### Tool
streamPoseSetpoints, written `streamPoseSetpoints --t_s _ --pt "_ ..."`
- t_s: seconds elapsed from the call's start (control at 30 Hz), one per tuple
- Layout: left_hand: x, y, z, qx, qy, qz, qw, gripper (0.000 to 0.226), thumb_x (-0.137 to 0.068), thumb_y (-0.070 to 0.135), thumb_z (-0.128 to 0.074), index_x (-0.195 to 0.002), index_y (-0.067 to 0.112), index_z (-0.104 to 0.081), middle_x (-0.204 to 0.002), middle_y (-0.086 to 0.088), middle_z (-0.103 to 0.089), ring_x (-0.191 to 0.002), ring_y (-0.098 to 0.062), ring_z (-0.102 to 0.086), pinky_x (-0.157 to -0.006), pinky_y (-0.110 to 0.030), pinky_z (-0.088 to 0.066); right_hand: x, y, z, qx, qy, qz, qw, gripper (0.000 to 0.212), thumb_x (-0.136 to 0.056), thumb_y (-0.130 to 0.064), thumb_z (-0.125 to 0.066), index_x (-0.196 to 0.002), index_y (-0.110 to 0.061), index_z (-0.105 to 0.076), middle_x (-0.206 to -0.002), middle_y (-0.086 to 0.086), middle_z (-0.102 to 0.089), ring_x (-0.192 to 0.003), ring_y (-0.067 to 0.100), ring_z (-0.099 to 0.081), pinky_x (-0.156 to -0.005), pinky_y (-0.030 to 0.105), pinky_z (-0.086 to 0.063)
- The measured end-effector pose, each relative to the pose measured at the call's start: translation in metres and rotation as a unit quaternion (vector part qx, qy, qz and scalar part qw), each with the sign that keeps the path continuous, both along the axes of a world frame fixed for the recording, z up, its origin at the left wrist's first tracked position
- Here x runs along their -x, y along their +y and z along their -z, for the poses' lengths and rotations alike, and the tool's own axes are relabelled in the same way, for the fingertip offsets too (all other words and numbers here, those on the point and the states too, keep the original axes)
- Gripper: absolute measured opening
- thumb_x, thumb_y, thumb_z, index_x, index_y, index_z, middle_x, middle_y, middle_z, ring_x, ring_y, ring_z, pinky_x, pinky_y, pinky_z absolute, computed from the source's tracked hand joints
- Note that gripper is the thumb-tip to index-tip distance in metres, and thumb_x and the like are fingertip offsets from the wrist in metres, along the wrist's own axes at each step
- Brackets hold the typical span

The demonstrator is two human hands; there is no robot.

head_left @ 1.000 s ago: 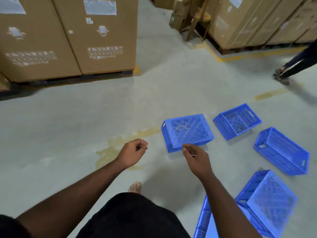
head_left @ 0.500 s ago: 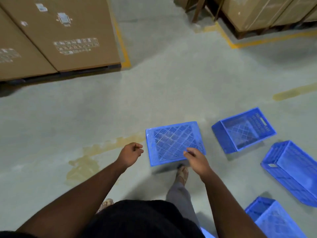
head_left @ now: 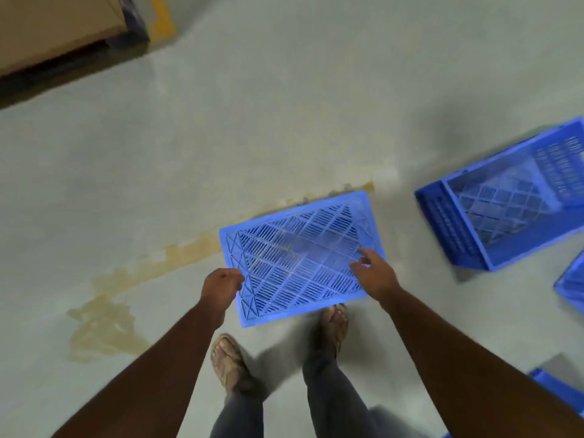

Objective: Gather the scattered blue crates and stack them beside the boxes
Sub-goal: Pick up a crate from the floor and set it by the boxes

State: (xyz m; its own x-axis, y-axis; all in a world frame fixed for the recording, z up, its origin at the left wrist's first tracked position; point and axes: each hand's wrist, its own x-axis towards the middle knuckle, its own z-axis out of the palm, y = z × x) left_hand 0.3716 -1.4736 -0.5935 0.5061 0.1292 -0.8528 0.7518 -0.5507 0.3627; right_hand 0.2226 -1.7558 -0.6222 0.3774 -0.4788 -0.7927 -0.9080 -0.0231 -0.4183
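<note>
An upside-down blue crate [head_left: 300,257] lies on the grey floor right in front of my feet, its lattice bottom facing up. My left hand [head_left: 221,287] hangs loosely curled at the crate's left edge, with nothing seen in it. Over the crate's right edge, my right hand [head_left: 376,275] has its fingers spread and holds nothing. A second blue crate [head_left: 505,229] sits open side up to the right. Parts of two more blue crates show at the right edge [head_left: 573,289] and the bottom right corner [head_left: 556,390].
A large cardboard box [head_left: 53,23] on a dark pallet [head_left: 104,55] stands at the top left, with a yellow floor line [head_left: 161,17] beside it. A yellowish stain [head_left: 104,324] marks the floor left of my feet.
I have stepped up to the upside-down crate and the view has tilted down. Both hands have dropped to the crate's two sides. The far boxes and the other person have left the view.
</note>
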Motion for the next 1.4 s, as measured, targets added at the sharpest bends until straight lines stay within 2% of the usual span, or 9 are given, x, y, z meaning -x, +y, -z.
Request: streamPoseSetpoints --t_s 0.13,0.27,0.37,0.5,0.67,0.8,1.0,1.17,1.4 --pt "-0.03 -0.021 0.105 -0.075 -0.004 0.015 0.997 0.014 -0.087 0.019 -0.066 -0.087 0.006 -0.069 -0.08 -0.012 -0.063 -0.065 -0.022 -0.053 -0.064 -0.029 -0.045 -0.028 -0.028 0.104 0.016 -0.011 -0.038 0.999 0.09 -0.083 -0.048 -0.072 -0.157 -0.019 -0.03 -0.159 0.009 -0.041 -0.142 0.028 -0.044 -0.114 0.042 -0.038" --pt "-0.069 -0.008 0.196 -0.125 -0.011 -0.122 0.985 0.099 -0.05 0.06 -0.083 -0.125 0.0 -0.058 -0.102 -0.004 -0.069 -0.083 -0.021 -0.069 -0.07 -0.034 -0.055 -0.033 -0.066 0.175 0.136 0.022 -0.207 0.969 0.111 -0.086 -0.057 -0.068 -0.162 -0.01 -0.003 -0.17 0.014 -0.006 -0.155 0.036 -0.012 -0.124 0.049 -0.018" --pt "-0.09 -0.017 0.216 -0.138 -0.054 -0.142 0.979 0.095 -0.066 0.064 -0.08 -0.133 0.005 -0.047 -0.117 -0.007 -0.062 -0.099 -0.025 -0.064 -0.07 -0.032 -0.051 -0.041 -0.087 0.202 0.142 0.005 -0.129 0.981 0.112 -0.073 -0.07 -0.066 -0.157 -0.011 -0.021 -0.162 0.015 -0.029 -0.147 0.035 -0.034 -0.118 0.053 -0.031" --pt "-0.108 -0.013 0.231 -0.102 -0.049 -0.12 0.986 0.071 -0.076 0.063 -0.075 -0.113 0.003 -0.064 -0.098 -0.013 -0.066 -0.08 -0.026 -0.062 -0.061 -0.029 -0.05 -0.052 -0.098 0.229 0.04 -0.029 0.048 0.998 0.137 -0.045 -0.095 -0.067 -0.151 -0.015 -0.034 -0.152 0.01 -0.048 -0.136 0.03 -0.051 -0.112 0.053 -0.042" --pt "-0.111 -0.002 0.207 -0.078 -0.009 -0.139 0.987 0.052 -0.083 0.064 -0.068 -0.089 0.013 -0.06 -0.078 -0.006 -0.054 -0.062 -0.02 -0.05 -0.052 -0.028 -0.048 -0.073 -0.098 0.195 0.035 -0.01 0.11 0.993 0.104 -0.074 -0.077 -0.063 -0.155 -0.019 -0.035 -0.158 0.013 -0.039 -0.142 0.034 -0.043 -0.116 0.046 -0.035" --pt "-0.111 0.025 0.168 -0.16 -0.066 -0.138 0.975 0.091 -0.058 0.084 -0.063 -0.106 0.006 -0.065 -0.102 -0.011 -0.066 -0.084 -0.032 -0.066 -0.085 -0.047 -0.056 -0.087 -0.098 0.153 0.068 -0.036 0.118 0.99 0.095 -0.051 -0.104 -0.047 -0.094 -0.021 -0.063 -0.104 0.003 -0.066 -0.097 0.025 -0.064 -0.09 0.04 -0.05" --pt "-0.086 0.067 0.116 -0.186 -0.215 -0.091 0.954 0.06 -0.078 0.068 -0.066 -0.062 0.013 -0.046 -0.066 -0.006 -0.05 -0.062 -0.027 -0.047 -0.06 -0.037 -0.041 -0.088 -0.082 0.082 0.081 -0.023 0.149 0.985 0.125 -0.049 -0.111 -0.026 -0.117 -0.013 -0.063 -0.118 0.011 -0.066 -0.11 0.037 -0.062 -0.1 0.055 -0.049" --pt "-0.045 0.097 0.125 -0.178 -0.18 -0.029 0.967 0.045 -0.089 0.052 -0.067 -0.084 0.008 -0.062 -0.075 -0.008 -0.059 -0.067 -0.027 -0.052 -0.059 -0.034 -0.039 -0.053 -0.041 0.082 0.086 -0.041 0.163 0.982 0.076 -0.071 -0.085 -0.063 -0.098 -0.015 -0.063 -0.098 0.004 -0.067 -0.094 0.027 -0.064 -0.079 0.037 -0.05" --pt "-0.027 0.105 0.139 -0.138 -0.161 0.077 0.974 0.036 -0.083 0.039 -0.078 -0.1 0.01 -0.062 -0.089 -0.001 -0.068 -0.08 -0.023 -0.064 -0.065 -0.033 -0.048 -0.004 -0.02 0.109 0.102 -0.063 0.137 0.983 0.052 -0.096 -0.046 -0.064 -0.137 -0.015 -0.057 -0.122 0.0 -0.065 -0.109 0.024 -0.063 -0.081 0.031 -0.045"
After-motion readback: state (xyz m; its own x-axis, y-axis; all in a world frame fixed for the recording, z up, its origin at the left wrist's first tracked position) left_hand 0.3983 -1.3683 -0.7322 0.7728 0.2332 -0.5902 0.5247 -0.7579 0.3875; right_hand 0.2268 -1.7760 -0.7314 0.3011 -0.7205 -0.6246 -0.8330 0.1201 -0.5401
